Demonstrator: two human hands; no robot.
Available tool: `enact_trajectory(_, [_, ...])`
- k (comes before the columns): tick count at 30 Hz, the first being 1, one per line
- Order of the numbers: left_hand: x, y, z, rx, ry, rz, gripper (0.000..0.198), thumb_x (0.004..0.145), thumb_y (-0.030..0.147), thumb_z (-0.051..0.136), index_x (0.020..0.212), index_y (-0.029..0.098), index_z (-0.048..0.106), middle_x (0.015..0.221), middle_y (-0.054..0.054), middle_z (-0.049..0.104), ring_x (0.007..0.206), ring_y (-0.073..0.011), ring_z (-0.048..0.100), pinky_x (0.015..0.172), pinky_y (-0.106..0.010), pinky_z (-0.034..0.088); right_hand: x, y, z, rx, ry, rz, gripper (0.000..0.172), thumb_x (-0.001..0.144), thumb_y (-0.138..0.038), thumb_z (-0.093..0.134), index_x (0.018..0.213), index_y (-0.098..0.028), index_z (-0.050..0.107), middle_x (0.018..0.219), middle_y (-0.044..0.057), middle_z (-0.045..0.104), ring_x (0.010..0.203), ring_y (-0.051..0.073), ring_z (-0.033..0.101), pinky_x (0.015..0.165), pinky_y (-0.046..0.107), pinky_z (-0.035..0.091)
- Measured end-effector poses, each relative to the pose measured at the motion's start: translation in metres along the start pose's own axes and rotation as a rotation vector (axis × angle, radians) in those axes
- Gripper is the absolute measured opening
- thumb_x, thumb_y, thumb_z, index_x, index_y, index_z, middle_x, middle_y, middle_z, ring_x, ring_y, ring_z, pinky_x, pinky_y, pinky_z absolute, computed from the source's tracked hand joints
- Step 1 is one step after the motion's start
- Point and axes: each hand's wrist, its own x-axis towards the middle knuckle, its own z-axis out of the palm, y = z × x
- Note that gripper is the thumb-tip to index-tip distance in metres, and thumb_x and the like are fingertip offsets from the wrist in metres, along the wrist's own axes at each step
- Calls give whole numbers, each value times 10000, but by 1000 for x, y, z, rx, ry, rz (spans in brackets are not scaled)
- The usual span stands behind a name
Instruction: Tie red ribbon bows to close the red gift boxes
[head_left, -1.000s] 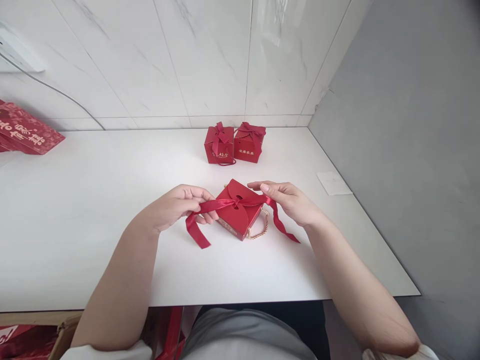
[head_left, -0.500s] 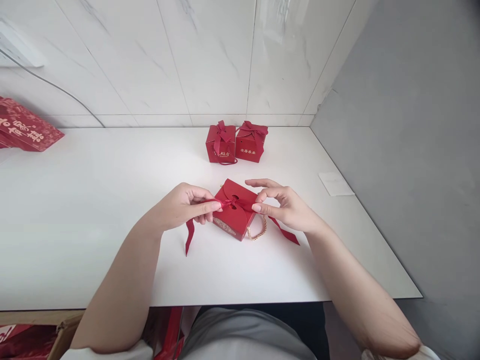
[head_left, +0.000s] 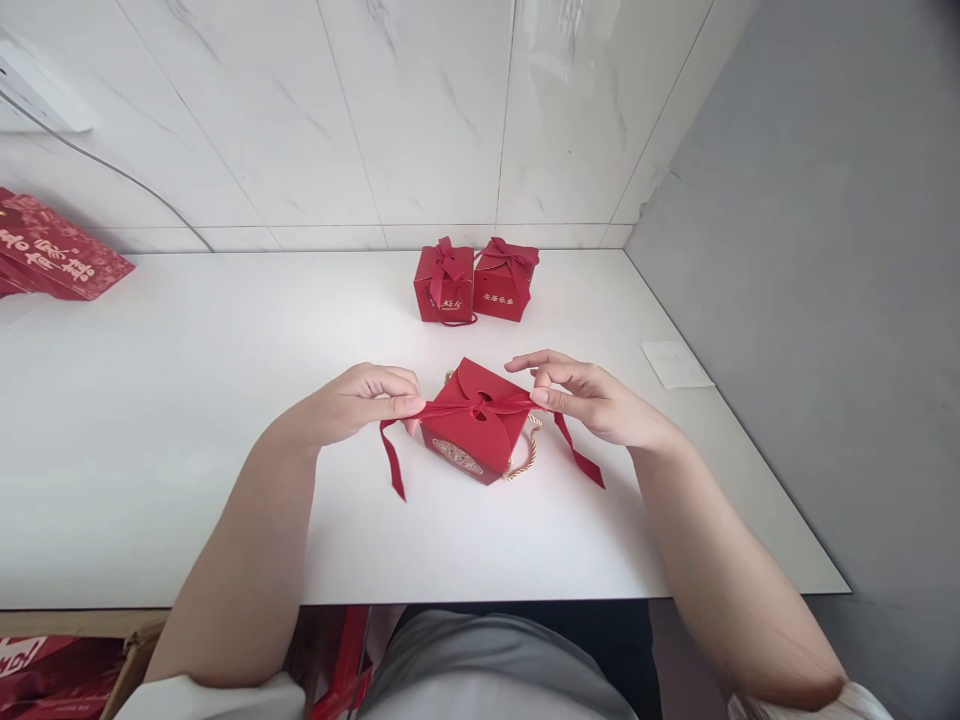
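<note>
Head view, left hand (head_left: 358, 406) and right hand (head_left: 596, 405) pinching ribbon (head_left: 481, 406) (taut), red box (head_left: 487, 437) beneath

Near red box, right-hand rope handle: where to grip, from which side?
Probably the outer bend of the gold rope handle, coming from the near side: the loop bows out from the red box, and the red ribbon's tail hangs to its right.
</note>
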Motion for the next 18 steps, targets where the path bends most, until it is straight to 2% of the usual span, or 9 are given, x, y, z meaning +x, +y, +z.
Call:
enact_trajectory(3, [1,-6,-6,-18,-81,48,388,930,454,559,702,214,760,751,-50,604,633,-137,522,618,-267,473,0,1,-3,29,-18,10,314,932,-479,600,742,-231,632,1383,45,557,1314,282,492,1058,452,390])
enact_trajectory(6, [2,-14,-11,-31,-159,38,308,903,452,607,799,248,813,687,-41,584,592,-131,505,573,-264,476,0,1,-5,75,-42,32,333,924,-486,608,721,-223,631,1379,53,562,1279,286,525,1034,457,418])
enact_trajectory(9, [2,-21,-13,-120,-197,38,265,825,485,700,752,262,823,647,-55,589,571,-146,521,527,-286,501,0,1,-4,120,-59,43,363,917,-488,615,685,-210,602,1367,58,576,1219,272,568,1035,444,424])
enact_trajectory(12, [4,-24,-9,-220,-100,141,320,760,577,737,714,272,821,853,-126,693,726,-219,634,656,-397,588,3,1,1,168,-47,40,372,909,-480,631,674,-198,569,1363,55,582,1146,244,605,1032,418,425])
enact_trajectory(15, [11,-24,3,-258,53,260,336,724,623,755,705,292,814,1182,-142,703,1084,-306,659,922,-501,552,6,2,6,215,-23,55,370,896,-480,651,679,-192,571,1374,54,576,1129,233,615,1017,398,436])
enact_trajectory(16, [13,-24,8,-282,85,285,328,722,624,759,708,300,812,1207,-129,707,1158,-313,641,989,-517,514,6,2,8,224,-18,61,367,893,-482,654,682,-192,578,1374,53,578,1149,235,608,1020,392,435])
enact_trajectory(18, [19,-24,18,-355,131,311,311,750,614,744,740,311,810,1111,-105,757,1160,-298,661,1092,-535,428,8,3,10,238,-14,73,355,890,-483,659,694,-195,595,1366,49,587,1179,237,596,1028,385,431])
